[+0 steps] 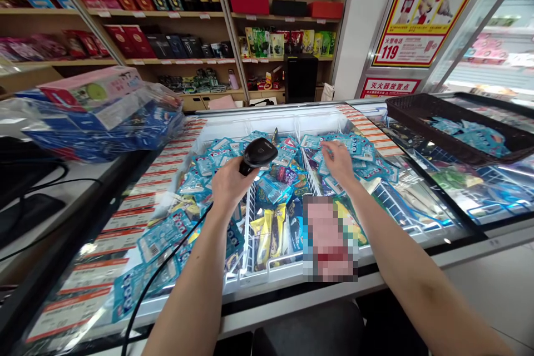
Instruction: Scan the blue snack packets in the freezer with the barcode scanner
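Head view puts the black scanner [261, 153] in your left hand [228, 182], above the blue packets around the middle of the glass-topped freezer [246, 125]. Your left fingers are wrapped around its handle. It should feel light and rigid, and the handle is the sound place to hold it; the cable [161, 270], running back beneath your forearm, may tug a little. Your right hand [339, 162] is apart from the left, its bent fingertips at the right-hand heap of blue packets [381, 168]; whether they pinch one, you cannot tell. Those packets look flat, light and slick, likely to slide over each other, so an edge or corner should give you the best hold.

Below the glass, white wire baskets [251, 233] divide the freezer, with yellow-wrapped goods [263, 236] in the front middle one. A pixelated patch [329, 233] hides something at the near edge. To your right, the dark brown tray [413, 114] holds more blue packets at its far end. To your left, a clear plastic bag holds blue boxes [104, 128], a pink box [89, 89] on top.
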`<state>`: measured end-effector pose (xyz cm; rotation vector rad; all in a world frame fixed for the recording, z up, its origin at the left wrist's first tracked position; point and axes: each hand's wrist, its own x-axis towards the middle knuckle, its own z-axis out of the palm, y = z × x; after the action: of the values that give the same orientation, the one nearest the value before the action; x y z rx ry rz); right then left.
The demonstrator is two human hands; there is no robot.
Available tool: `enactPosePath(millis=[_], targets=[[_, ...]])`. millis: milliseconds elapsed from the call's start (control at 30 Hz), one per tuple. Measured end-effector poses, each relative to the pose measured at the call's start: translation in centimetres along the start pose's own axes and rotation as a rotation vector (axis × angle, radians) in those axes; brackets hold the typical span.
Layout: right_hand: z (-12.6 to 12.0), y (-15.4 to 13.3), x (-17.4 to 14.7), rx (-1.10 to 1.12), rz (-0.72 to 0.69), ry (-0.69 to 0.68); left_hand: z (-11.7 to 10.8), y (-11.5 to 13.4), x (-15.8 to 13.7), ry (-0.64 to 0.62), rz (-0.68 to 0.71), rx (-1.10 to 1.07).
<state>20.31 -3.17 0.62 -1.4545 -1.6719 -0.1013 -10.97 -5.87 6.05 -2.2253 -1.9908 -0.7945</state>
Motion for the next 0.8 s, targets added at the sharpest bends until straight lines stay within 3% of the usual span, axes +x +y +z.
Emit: enactPosePath(millis=[167, 267, 367, 467, 700, 800], targets=[[2.6, -2.1, 0.7, 0.002, -0.295, -0.377, -0.2, 0.1, 0.0, -0.022, -0.003, 0.002], [3.3, -3.1, 1.3, -0.047, -0.324, -0.562, -0.4, 0.2, 0.0, -0.036, -0.001, -0.008], [3.3, -3.7, 1.6, -0.099, -0.306, -0.650, -0.5, 0.1, 0.0, -0.054, -0.011, -0.019], [2.8, -4.0, 1.4, -0.114, -0.281, -0.630, -0.6, 0.1, 0.0, -0.061, -0.026, -0.030], [2.4, -4.3, 0.2, -0.137, -0.038, -0.297, -0.5, 0.3, -0.2, -0.062, 0.002, -0.053], [2.8, -4.5, 0.0, -0.204, 0.023, -0.246, -0.5, 0.3, -0.3, -0.066, 0.011, -0.049]])
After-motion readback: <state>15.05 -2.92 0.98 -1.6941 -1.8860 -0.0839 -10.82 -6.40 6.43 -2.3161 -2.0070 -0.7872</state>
